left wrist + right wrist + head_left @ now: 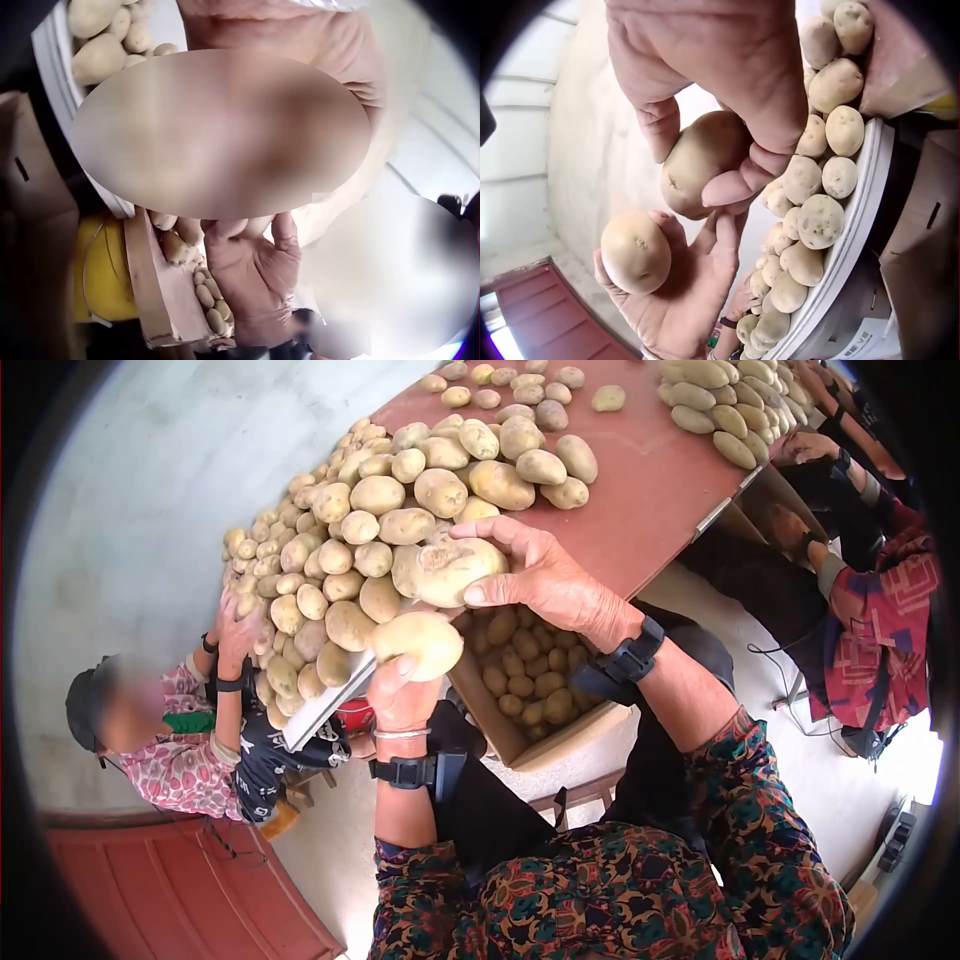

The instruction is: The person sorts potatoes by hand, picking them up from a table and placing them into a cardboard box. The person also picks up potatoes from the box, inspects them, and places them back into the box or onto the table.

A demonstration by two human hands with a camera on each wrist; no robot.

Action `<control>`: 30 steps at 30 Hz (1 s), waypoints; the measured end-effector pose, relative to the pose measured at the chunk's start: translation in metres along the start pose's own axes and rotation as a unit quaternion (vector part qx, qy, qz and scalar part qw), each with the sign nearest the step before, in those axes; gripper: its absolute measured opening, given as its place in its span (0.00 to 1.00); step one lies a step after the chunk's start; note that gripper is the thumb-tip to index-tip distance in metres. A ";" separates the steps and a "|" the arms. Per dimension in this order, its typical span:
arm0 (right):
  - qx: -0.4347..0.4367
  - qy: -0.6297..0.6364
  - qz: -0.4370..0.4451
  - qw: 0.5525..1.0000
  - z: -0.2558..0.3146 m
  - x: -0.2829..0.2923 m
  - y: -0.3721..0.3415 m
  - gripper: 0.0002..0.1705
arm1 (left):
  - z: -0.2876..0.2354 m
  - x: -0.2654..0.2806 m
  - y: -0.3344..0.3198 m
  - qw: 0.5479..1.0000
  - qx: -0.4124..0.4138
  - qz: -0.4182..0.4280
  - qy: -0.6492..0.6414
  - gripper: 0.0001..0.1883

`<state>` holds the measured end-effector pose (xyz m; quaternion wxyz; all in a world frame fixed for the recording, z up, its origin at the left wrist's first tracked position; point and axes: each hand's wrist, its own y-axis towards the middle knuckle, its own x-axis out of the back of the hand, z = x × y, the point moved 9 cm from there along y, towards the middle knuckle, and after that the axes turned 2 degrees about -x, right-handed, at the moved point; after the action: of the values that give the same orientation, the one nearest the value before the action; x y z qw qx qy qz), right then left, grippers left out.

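Observation:
In the head view my left hand (pixel 402 700) holds a smooth, pale yellow potato (pixel 425 645), its thumb over the near side. Just beyond it, my right hand (pixel 545 582) grips a larger potato (pixel 460 570) with a rough brown patch on its skin. The right wrist view shows that potato (pixel 701 165) between the right hand's (pixel 720 67) thumb and fingers. Below it there, the left hand (pixel 686 296) cradles its potato (pixel 636 251), the fingers of both hands close together. A blurred oval covers much of the left wrist view.
Potatoes (pixel 340 560) lie heaped along the red table (pixel 640 490), with more piles farther off. Under the table edge stands a cardboard box (pixel 540 755) holding potatoes. One person (pixel 185 760) sits at the left with hands at the heap; others sit at the right.

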<state>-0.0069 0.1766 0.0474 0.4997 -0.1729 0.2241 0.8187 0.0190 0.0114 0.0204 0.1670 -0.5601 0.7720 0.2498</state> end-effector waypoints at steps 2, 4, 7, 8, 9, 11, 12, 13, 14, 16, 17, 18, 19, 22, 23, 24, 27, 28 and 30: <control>0.048 -0.126 0.009 0.991 0.005 -0.002 0.002 0.41 | 0.009 0.008 0.001 1.000 0.024 0.001 0.008 0.32; 0.046 -0.157 0.007 0.986 0.005 0.000 0.002 0.40 | 0.007 0.009 0.003 1.000 0.016 0.000 0.010 0.30; 0.052 -0.212 0.001 0.976 0.008 0.000 -0.001 0.37 | 0.007 0.007 0.005 0.997 0.008 -0.004 0.074 0.29; 0.061 -0.237 -0.002 0.969 0.011 -0.001 -0.002 0.35 | 0.006 0.005 0.006 0.997 0.009 -0.005 0.074 0.29; 0.059 -0.236 -0.002 0.970 0.011 -0.003 -0.003 0.35 | 0.006 -0.001 0.007 0.996 0.015 0.002 0.085 0.30; 0.055 -0.191 -0.002 0.980 0.012 -0.007 -0.004 0.33 | 0.008 -0.002 0.010 0.995 0.022 0.010 0.093 0.30; 0.050 -0.190 -0.004 0.980 0.013 -0.006 -0.003 0.33 | 0.009 0.000 0.011 0.992 0.028 0.017 0.118 0.31; 0.060 -0.286 -0.016 0.956 0.016 -0.003 -0.002 0.33 | 0.011 0.001 0.011 0.989 0.036 0.024 0.143 0.31; 0.062 -0.377 -0.029 0.924 0.015 0.001 -0.002 0.34 | 0.014 0.008 0.009 0.989 0.041 -0.005 0.144 0.31; 0.007 -0.415 -0.072 0.907 0.011 0.014 -0.003 0.32 | 0.019 0.012 0.013 0.978 0.080 -0.014 0.189 0.29; -0.020 -0.455 -0.066 0.888 0.009 0.019 -0.004 0.31 | 0.019 0.011 0.016 0.975 0.077 -0.007 0.209 0.24; -0.047 -0.494 -0.059 0.866 0.005 0.023 -0.003 0.30 | 0.021 0.014 0.018 0.975 0.081 -0.009 0.206 0.24; -0.054 -0.492 -0.058 0.867 0.004 0.025 -0.004 0.30 | 0.026 0.027 0.016 0.969 0.114 -0.051 0.212 0.23; -0.130 -0.603 -0.049 0.786 -0.012 0.038 -0.010 0.28 | 0.032 0.054 0.009 0.953 0.171 -0.132 0.212 0.19; -0.155 -0.631 -0.022 0.760 -0.020 0.040 -0.012 0.27 | 0.032 0.058 0.008 0.952 0.175 -0.135 0.213 0.19; -0.178 -0.657 0.005 0.733 -0.027 0.042 -0.014 0.26 | 0.030 0.058 0.007 0.950 0.178 -0.138 0.214 0.19; -0.150 -0.664 0.060 0.730 -0.044 0.042 -0.016 0.27 | 0.030 0.053 0.003 0.948 0.199 -0.141 0.203 0.19; -0.152 -0.665 0.060 0.729 -0.045 0.042 -0.018 0.27 | 0.031 0.051 0.002 0.948 0.201 -0.141 0.202 0.19; -0.152 -0.660 0.064 0.733 -0.045 0.040 -0.023 0.28 | 0.030 0.049 0.000 0.941 0.196 -0.138 0.237 0.19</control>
<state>-0.0016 0.1909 -0.0154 0.4356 0.3517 -0.2790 0.7802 0.0028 -0.0103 -0.0304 0.1180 -0.6604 0.7381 -0.0718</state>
